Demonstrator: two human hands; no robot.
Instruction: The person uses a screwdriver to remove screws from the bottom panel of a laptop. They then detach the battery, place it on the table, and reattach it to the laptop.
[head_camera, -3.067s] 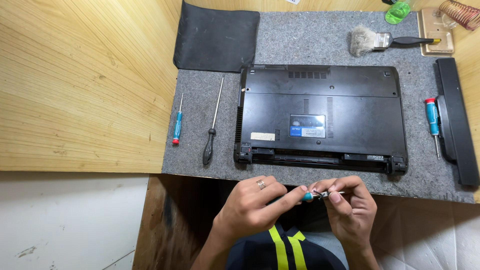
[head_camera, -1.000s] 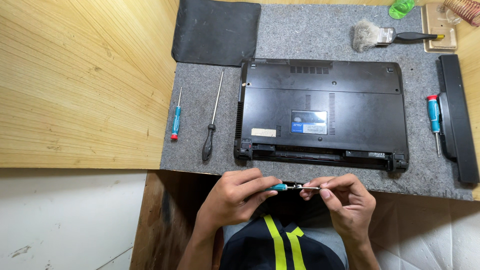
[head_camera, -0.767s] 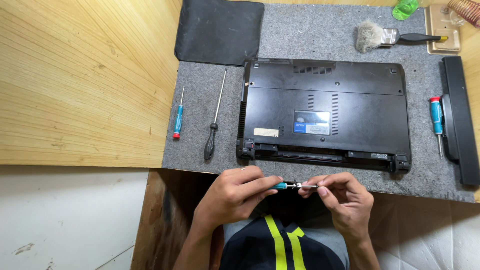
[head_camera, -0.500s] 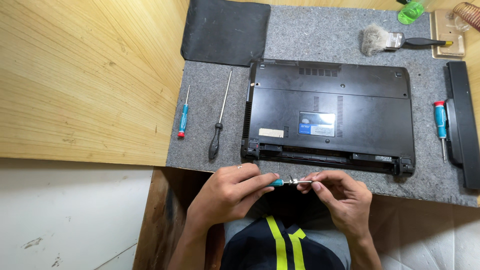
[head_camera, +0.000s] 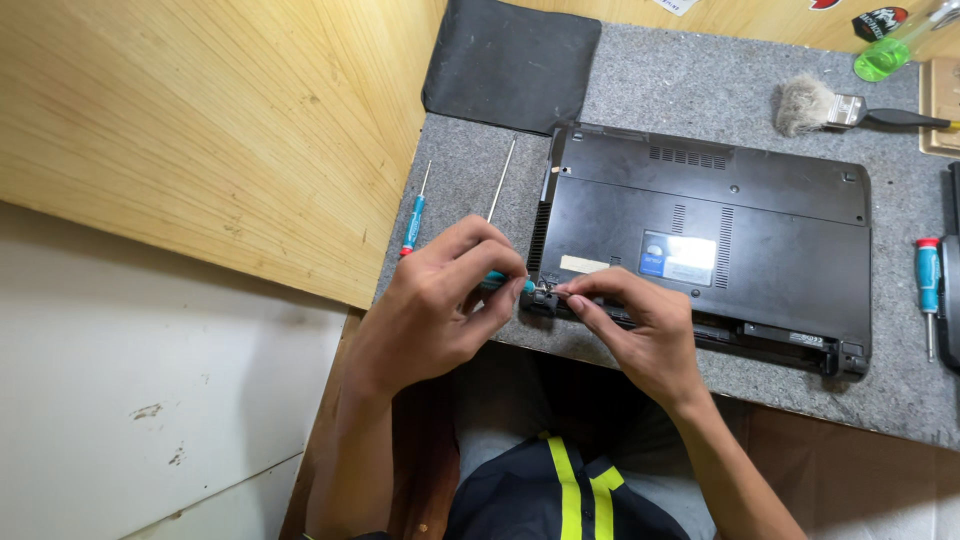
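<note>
Your left hand (head_camera: 435, 300) grips a teal screwdriver (head_camera: 497, 281), and your right hand (head_camera: 640, 335) pinches its tip; both have moved up from your lap to the laptop's (head_camera: 700, 240) near left corner. Beyond the laptop lie a brush (head_camera: 815, 103) and black pad (head_camera: 510, 62).

Left hand (head_camera: 435, 300) curled in a pinch grip; right hand (head_camera: 640, 335) fingertips pinched beside it. Both forearms reached forward, wrists bent.

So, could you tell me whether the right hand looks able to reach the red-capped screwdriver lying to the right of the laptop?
Probably yes. The right hand rests at the laptop's near left corner, and the red-capped screwdriver lies in the open on the grey mat, with nothing over it; the hand would only have to let go first.
</note>
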